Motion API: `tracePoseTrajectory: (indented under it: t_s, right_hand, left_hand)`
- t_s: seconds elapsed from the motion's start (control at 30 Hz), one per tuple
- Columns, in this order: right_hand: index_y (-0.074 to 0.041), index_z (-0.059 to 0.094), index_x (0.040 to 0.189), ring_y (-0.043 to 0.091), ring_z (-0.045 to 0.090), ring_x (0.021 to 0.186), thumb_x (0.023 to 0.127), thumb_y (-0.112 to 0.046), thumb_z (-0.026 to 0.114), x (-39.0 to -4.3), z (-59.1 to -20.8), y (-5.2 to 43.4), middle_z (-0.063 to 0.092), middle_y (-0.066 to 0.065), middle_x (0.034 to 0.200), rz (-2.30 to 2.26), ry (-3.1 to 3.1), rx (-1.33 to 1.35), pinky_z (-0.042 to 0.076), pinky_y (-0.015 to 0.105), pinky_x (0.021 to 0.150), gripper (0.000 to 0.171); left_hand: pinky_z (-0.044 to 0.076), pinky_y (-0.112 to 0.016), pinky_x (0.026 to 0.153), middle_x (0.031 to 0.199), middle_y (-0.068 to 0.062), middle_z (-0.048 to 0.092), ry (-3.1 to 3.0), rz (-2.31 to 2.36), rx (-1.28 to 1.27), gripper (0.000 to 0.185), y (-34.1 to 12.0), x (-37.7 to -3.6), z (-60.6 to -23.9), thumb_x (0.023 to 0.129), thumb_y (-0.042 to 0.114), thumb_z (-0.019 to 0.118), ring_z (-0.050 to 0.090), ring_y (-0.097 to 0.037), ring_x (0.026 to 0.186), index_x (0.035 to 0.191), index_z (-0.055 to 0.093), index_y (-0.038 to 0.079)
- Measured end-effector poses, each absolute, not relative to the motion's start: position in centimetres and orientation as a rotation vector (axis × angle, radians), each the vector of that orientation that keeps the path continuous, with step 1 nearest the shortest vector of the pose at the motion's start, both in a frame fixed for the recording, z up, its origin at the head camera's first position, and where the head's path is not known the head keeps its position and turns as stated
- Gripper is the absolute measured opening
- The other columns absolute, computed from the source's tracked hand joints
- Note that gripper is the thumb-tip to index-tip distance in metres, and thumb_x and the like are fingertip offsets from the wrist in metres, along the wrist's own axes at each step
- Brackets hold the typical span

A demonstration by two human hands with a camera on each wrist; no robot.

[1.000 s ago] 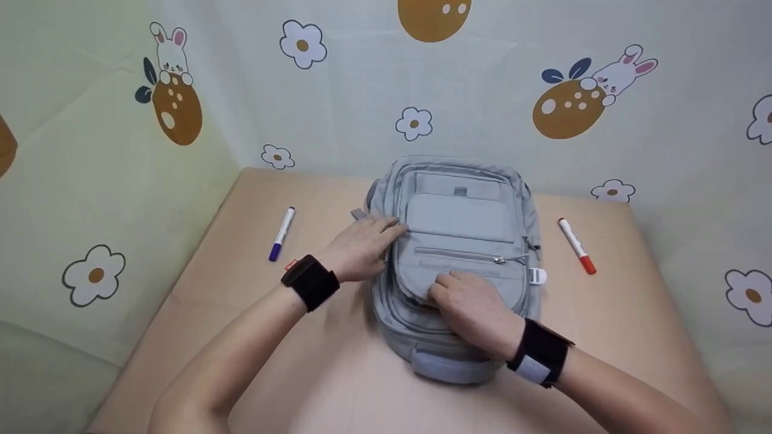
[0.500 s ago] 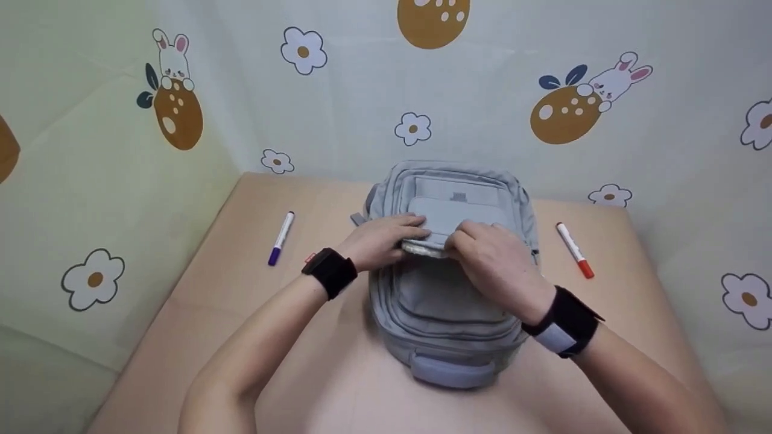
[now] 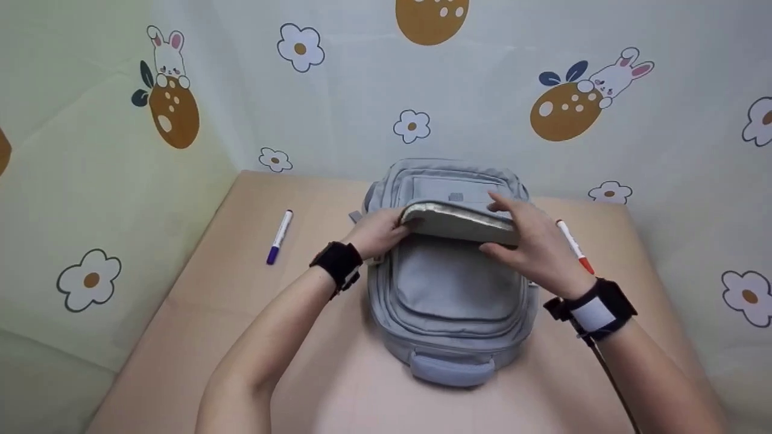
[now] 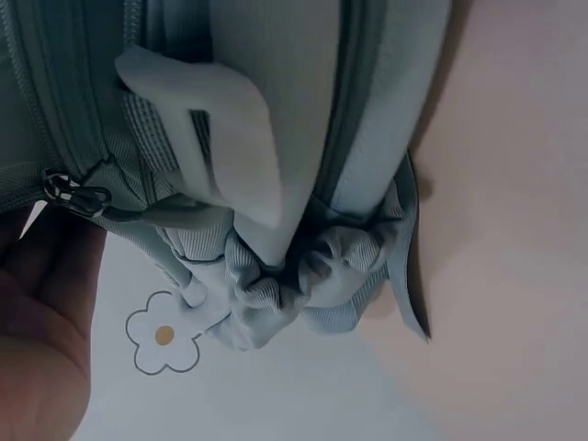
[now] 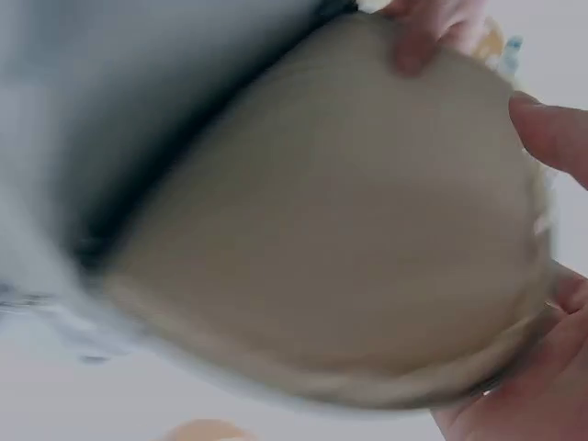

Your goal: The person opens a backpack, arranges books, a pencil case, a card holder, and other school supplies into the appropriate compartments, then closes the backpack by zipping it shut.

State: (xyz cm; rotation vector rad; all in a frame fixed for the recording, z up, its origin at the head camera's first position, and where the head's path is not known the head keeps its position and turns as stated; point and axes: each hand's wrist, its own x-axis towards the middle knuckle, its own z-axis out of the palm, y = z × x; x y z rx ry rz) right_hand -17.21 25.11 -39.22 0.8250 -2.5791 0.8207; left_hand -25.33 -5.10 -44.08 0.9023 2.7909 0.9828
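Observation:
A light grey backpack [image 3: 452, 289] lies flat on the tan table, handle toward me. Its front pocket flap [image 3: 461, 222] is folded back away from me, showing a beige lining [image 5: 349, 230]. My left hand [image 3: 380, 232] grips the flap's left corner. My right hand [image 3: 531, 241] holds the flap's right end, fingers over its top and thumb below. In the left wrist view I see the backpack's side, a white buckle [image 4: 230, 138], a zipper pull [image 4: 78, 197] and bunched straps [image 4: 294, 276]. In the right wrist view the fingertips [image 5: 551, 138] curl round the lining's edge.
A purple-capped marker [image 3: 279, 236] lies on the table left of the backpack. A red-capped marker [image 3: 576, 247] lies to the right, partly behind my right hand. A patterned cloth backdrop [image 3: 386, 84] with flowers and rabbits closes in the table at the back and left.
My right hand moved from the pocket's near edge up and away, folding the front flap back. The left hand shifted from the backpack's side onto the flap's left corner. The beige lining now shows.

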Motion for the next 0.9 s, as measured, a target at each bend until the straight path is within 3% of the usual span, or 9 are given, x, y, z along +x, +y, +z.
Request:
tracePoseTrajectory:
  t_s: [0.1,0.17,0.27,0.37,0.53,0.77,0.9]
  right_hand:
    - [-0.014,0.036,0.159,0.032,0.051,0.131,0.086,-0.010,0.084,-18.5,-41.2,27.6,0.057,0.015,0.141,1.067,-2.629,0.675,0.041,0.056,0.105,0.087]
    - [-0.014,0.040,0.156,0.032,0.049,0.134,0.089,-0.011,0.081,-19.4,-42.5,28.9,0.055,0.015,0.144,1.213,-2.649,0.570,0.038,0.057,0.108,0.078]
    - [-0.010,0.053,0.147,0.033,0.050,0.134,0.094,-0.022,0.076,-20.4,-44.3,30.2,0.057,0.015,0.144,1.350,-2.678,0.447,0.039,0.054,0.109,0.059]
    - [-0.007,0.063,0.135,0.031,0.060,0.121,0.097,-0.036,0.072,-21.0,-45.5,30.8,0.065,0.015,0.132,1.393,-2.725,0.363,0.050,0.044,0.099,0.049]
    - [-0.004,0.068,0.120,0.027,0.066,0.096,0.099,-0.049,0.064,-21.9,-46.0,30.4,0.069,0.017,0.114,1.359,-2.772,0.254,0.055,0.029,0.074,0.050]
    - [-0.007,0.064,0.127,0.028,0.061,0.088,0.099,-0.061,0.055,-23.2,-45.8,30.0,0.065,0.017,0.107,1.340,-2.829,0.159,0.052,0.036,0.071,0.062]
    - [-0.006,0.063,0.119,0.025,0.053,0.076,0.098,-0.062,0.055,-23.8,-46.1,30.2,0.056,0.013,0.091,1.398,-2.823,0.125,0.046,0.034,0.063,0.060]
  left_hand:
    - [0.051,-0.041,0.085,0.101,-0.007,0.069,2.796,1.029,0.815,0.033,-5.0,-25.7,-44.0,0.107,0.037,0.053,0.062,-0.021,0.088,0.110,0.070,0.008]
    - [0.048,-0.038,0.075,0.086,-0.004,0.062,2.791,1.070,0.757,0.035,-4.9,-25.9,-44.1,0.107,0.039,0.053,0.056,-0.019,0.076,0.095,0.066,0.008]
    - [0.040,-0.032,0.061,0.068,0.003,0.046,2.764,1.148,0.675,0.044,-4.7,-26.2,-44.2,0.106,0.046,0.052,0.045,-0.014,0.060,0.076,0.052,0.013]
    - [0.033,-0.029,0.053,0.059,0.006,0.035,2.731,1.200,0.599,0.052,-4.5,-26.4,-44.4,0.104,0.052,0.052,0.036,-0.012,0.050,0.067,0.041,0.017]
    - [0.031,-0.029,0.052,0.058,0.005,0.035,2.698,1.229,0.507,0.054,-4.3,-26.7,-44.9,0.103,0.056,0.050,0.034,-0.012,0.049,0.068,0.041,0.017]
    - [0.034,-0.030,0.054,0.062,0.003,0.040,2.669,1.236,0.414,0.049,-3.8,-27.3,-44.9,0.104,0.055,0.049,0.039,-0.013,0.052,0.076,0.043,0.015]
    - [0.036,-0.029,0.054,0.062,0.003,0.041,2.644,1.231,0.347,0.047,-3.3,-27.7,-45.0,0.105,0.053,0.049,0.040,-0.013,0.053,0.077,0.044,0.015]
